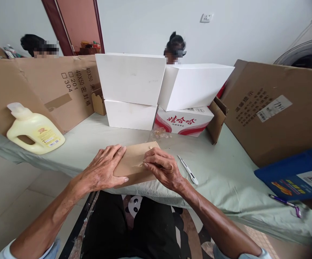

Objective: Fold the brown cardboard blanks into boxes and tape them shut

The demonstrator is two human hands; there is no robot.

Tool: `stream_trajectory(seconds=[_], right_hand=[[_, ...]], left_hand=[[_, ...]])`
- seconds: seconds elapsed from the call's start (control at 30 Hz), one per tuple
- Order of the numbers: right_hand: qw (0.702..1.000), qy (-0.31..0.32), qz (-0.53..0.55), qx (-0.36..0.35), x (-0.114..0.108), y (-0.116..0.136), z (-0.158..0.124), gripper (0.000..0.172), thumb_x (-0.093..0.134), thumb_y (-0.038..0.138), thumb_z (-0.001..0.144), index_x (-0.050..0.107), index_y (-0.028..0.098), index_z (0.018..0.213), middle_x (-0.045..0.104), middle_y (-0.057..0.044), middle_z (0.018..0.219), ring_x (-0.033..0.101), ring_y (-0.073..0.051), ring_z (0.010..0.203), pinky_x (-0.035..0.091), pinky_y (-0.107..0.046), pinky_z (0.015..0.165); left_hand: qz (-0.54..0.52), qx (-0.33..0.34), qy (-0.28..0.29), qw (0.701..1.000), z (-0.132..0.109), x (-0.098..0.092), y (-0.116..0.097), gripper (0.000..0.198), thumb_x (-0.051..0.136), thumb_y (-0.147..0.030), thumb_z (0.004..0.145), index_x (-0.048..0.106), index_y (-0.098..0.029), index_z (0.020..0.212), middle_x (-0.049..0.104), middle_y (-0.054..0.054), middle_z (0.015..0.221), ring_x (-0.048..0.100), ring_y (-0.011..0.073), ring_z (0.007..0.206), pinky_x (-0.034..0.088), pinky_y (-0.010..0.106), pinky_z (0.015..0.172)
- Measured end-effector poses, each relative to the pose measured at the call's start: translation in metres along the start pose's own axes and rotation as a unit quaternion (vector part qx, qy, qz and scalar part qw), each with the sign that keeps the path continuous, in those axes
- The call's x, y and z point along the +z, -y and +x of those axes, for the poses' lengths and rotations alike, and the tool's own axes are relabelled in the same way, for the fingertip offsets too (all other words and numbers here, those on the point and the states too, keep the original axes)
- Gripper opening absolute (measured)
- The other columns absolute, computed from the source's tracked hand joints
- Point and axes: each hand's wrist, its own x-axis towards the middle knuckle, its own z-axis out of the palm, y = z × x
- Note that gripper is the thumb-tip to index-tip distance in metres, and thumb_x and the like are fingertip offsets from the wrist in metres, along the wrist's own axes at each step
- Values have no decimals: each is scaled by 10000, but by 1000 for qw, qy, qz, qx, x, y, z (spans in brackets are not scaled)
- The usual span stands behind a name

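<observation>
While both hands work close in front of the person, a small brown cardboard box (130, 154) lies flat beneath them, near the front edge of the tabletop (226, 169) with its pale green cloth. From where I stand, the left hand (103, 167) rests over the box's left end, its fingers spread and loose, thumb stretched out along the near side. The right hand (164, 168) is at the other end with its fingers curled in and the tips bunched at a wrinkled spot on top; I cannot tell whether they have closed on anything.

Just beside the right hand lies a white utility knife (187, 170). Beyond the box sits some crumpled clear plastic (160, 133), and past it two white boxes are stacked, the upper one (130, 77) on the lower one (131, 115). To their right, another white box (199, 86) sits tilted on a red-and-white carton (184, 120). A pale yellow jug (34, 131) is over on the left, while a blue container (296, 174) and a purple pen (282, 200) are at the far right. Large cardboard panels flank everything, on the left (50, 90) and on the right (280, 108). Behind, two other people's heads show, one in the middle (175, 45) and one at the left (36, 45).
</observation>
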Motion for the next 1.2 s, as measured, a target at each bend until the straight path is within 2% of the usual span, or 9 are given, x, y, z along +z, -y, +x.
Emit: stream_trajectory(seconds=[0.13,0.3,0.43,0.57,0.67,0.8,0.9,1.03,1.2], right_hand=[[992,-97,68,48,-11,12,-16,189,714,378,1075,746,256,934,730,-53,916,703,-218,868,572,-383,811],[954,-196,149,173,-22,10,-15,329,800,551,988,735,258,854,684,-21,822,622,-195,786,514,-347,738],[930,-164,213,250,-16,0,4,436,844,639,909,720,231,819,608,16,665,513,-143,628,420,-293,620],[927,-131,236,259,-12,-3,24,498,886,675,835,715,209,788,613,15,658,480,-124,608,389,-282,604],[930,-109,242,252,-10,-4,29,519,888,693,820,728,201,806,662,-6,724,475,-118,625,390,-280,609],[934,-102,230,253,-6,-5,26,533,871,716,821,746,200,860,628,1,721,456,-117,625,348,-269,571],[936,-116,225,243,-8,-10,23,524,882,704,811,746,202,875,600,13,694,451,-115,613,346,-264,559],[946,-208,147,199,-34,-34,24,442,875,635,830,757,211,880,645,-3,748,514,-135,661,436,-289,623],[921,-295,46,248,-77,-104,18,464,808,665,772,694,216,800,633,-10,692,508,-155,645,446,-309,609]], left_hand=[[-6,-17,17,1000,-2,-1,1,932,722,-533,936,304,-243,1717,457,184,1705,461,420,1527,421,608,1218],[-10,-13,25,1000,-4,1,2,960,737,-558,921,315,-258,1729,426,170,1745,405,421,1593,388,616,1259],[-8,-9,31,999,-2,-3,7,989,754,-628,914,344,-255,1734,423,187,1761,408,440,1603,383,647,1260],[-34,7,5,999,5,-16,8,735,606,-649,1038,498,-256,1650,508,167,1713,496,412,1557,434,616,1231],[-75,14,-63,995,14,-23,2,510,521,-564,1108,647,-247,1488,634,137,1579,615,349,1440,484,553,1202],[-134,35,-152,979,29,-22,-8,391,520,-495,1118,704,-229,1337,721,124,1368,688,285,1302,547,455,1149],[-100,25,-103,989,34,-17,-13,415,575,-510,1079,704,-229,1356,686,139,1464,668,328,1348,551,507,1142],[-21,43,-20,999,25,-5,-12,674,722,-577,975,583,-257,1551,553,156,1673,567,414,1495,500,593,1175],[26,83,-53,995,8,14,0,772,755,-465,942,475,-281,1637,505,161,1719,537,413,1522,468,578,1185]])
